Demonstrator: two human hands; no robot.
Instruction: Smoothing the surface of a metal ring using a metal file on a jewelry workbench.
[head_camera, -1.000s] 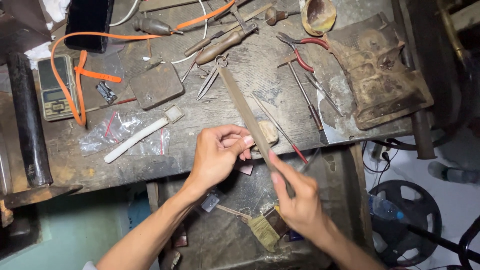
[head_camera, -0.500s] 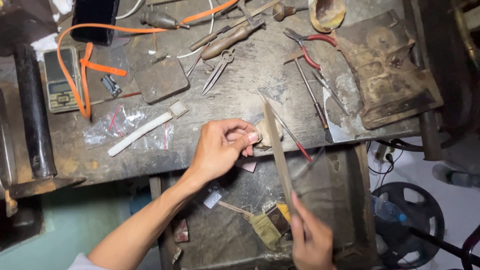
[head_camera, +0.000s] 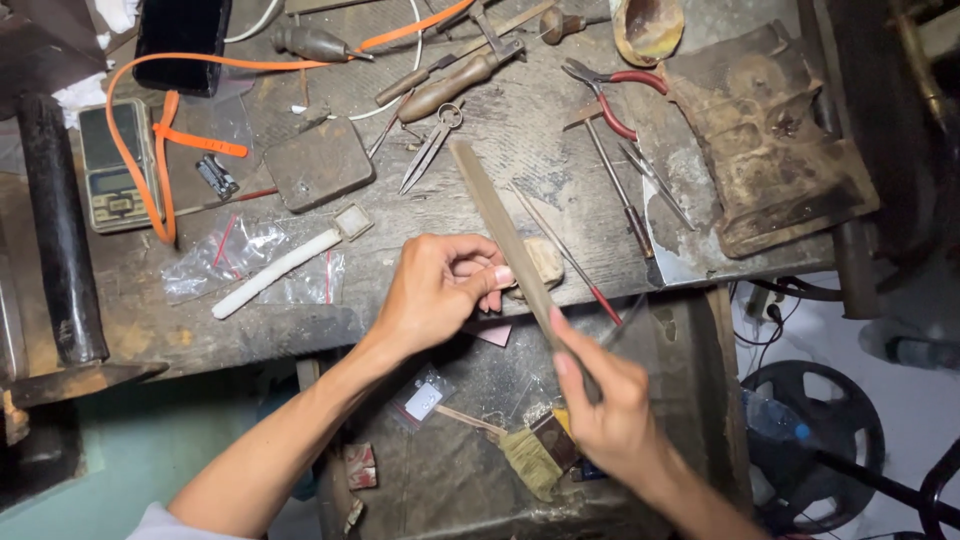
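Observation:
My right hand (head_camera: 610, 410) grips the near end of a long flat metal file (head_camera: 497, 225), index finger stretched along it. The file slants up and left across the edge of the worn workbench (head_camera: 250, 330). My left hand (head_camera: 440, 290) is pinched shut on a small piece that its fingers hide, held against the file beside a pale bench peg (head_camera: 546, 262) at the bench edge.
On the bench lie scissors (head_camera: 428, 150), red-handled pliers (head_camera: 610, 95), thin gravers (head_camera: 620, 200), a white toothbrush (head_camera: 280, 265), plastic bags, a dark stone block (head_camera: 318, 162), a pocket scale (head_camera: 112, 165), an orange cord and a rusty metal block (head_camera: 770, 150). A brush (head_camera: 530, 455) lies in the tray below.
The file has been pushed forward and up across the bench, and my right hand has risen with it from the frame's lower edge. My left hand stays pinched at the peg.

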